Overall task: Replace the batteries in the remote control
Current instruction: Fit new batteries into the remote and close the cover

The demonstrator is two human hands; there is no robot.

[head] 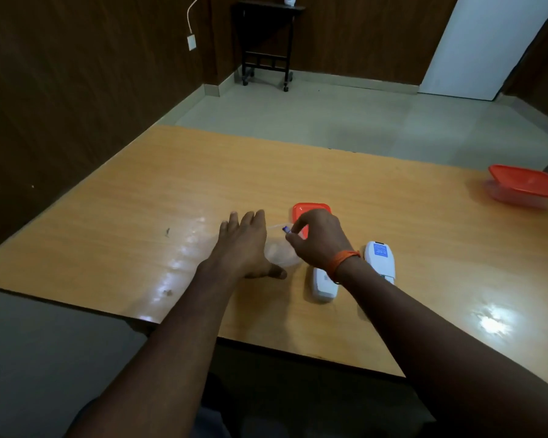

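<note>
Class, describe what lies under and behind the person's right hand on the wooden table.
The right hand pinches a small blue battery over a clear plastic tub. Behind it lies a flat orange lid, partly covered. The tub's contents cannot be seen.

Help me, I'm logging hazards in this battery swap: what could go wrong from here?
The right hand pinches the small battery only at its fingertips by the clear container; it might slip and roll across the glossy table. The right wrist hangs just over a white remote and could knock it. The left hand is spread beside the container and may nudge it.
</note>
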